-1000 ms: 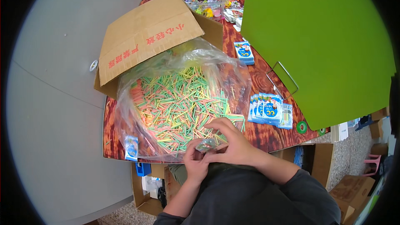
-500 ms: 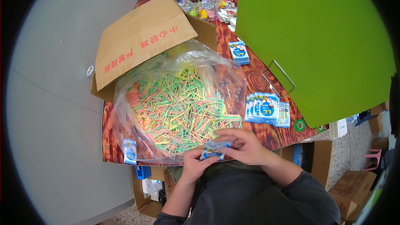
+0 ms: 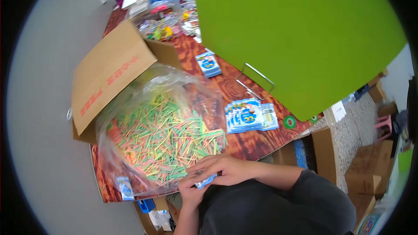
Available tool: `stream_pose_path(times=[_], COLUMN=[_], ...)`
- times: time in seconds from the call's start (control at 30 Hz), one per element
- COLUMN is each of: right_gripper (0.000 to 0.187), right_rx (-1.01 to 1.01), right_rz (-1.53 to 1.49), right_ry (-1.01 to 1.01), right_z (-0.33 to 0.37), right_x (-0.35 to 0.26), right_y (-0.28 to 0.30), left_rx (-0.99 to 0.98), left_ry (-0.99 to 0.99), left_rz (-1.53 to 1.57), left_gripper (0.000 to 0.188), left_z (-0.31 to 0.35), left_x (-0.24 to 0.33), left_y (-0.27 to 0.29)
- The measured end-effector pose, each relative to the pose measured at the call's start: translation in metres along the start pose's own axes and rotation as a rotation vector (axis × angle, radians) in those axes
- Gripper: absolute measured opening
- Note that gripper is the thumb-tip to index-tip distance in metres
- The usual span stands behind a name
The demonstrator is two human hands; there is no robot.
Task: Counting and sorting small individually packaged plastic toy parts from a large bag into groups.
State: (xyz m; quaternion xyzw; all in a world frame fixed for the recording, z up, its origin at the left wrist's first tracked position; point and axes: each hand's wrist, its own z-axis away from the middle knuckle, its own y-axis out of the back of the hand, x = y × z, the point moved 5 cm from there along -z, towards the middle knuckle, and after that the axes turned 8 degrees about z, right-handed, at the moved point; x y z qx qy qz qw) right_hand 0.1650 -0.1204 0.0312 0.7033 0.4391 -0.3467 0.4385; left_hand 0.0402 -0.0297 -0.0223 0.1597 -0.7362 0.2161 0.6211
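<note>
At the table's near edge my left hand point(image 3: 190, 193) holds a small blue-and-white packet point(image 3: 205, 182), thumb and fingers closed on its left side. My right hand point(image 3: 228, 169) comes in from the right, its fingers bent over the packet's top and pinching it, so most of the packet is hidden. Just beyond both hands lies a heap of thin pink, yellow and green sticks point(image 3: 161, 135) in a clear plastic bag point(image 3: 213, 100), spilling out of a tilted cardboard box point(image 3: 111, 72).
Right of the bag lie fanned blue-and-white packets point(image 3: 244, 116); a packet stack point(image 3: 208, 64) stands farther back. One packet point(image 3: 125, 188) sits at the near left corner. A green board point(image 3: 300, 39) with a metal handle point(image 3: 260, 77) covers the right. Tape point(image 3: 289, 122) lies near the edge.
The view has swung, so the table and box appear shifted left and tilted. My right hand's fingers have come down over the packet, which shows less than before.
</note>
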Motion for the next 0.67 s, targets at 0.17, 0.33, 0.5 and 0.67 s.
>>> stream_pose_path(times=[0.17,0.33,0.5,0.67], right_gripper=[0.027,0.032,0.051,0.062], right_rx=[0.035,0.446,0.709,0.588], right_rz=[-0.106,-0.156,0.285,0.471], right_ry=[-0.555,-0.755,-0.870,-0.958], right_z=[0.030,0.098,0.167,0.179], right_x=[0.027,0.050,0.048,0.099], right_y=[0.006,0.107,0.207,0.212], left_rx=[-0.084,-0.103,0.484,0.705], left_ry=[0.155,-0.076,-0.019,0.013], left_rz=[-0.136,-0.409,-0.392,-0.400], left_gripper=[0.032,0.048,0.017,0.017], left_z=[-0.004,-0.004,0.028,0.057], left_x=[-0.005,0.032,0.017,0.008], left_y=[-0.001,0.010,0.133,0.229])
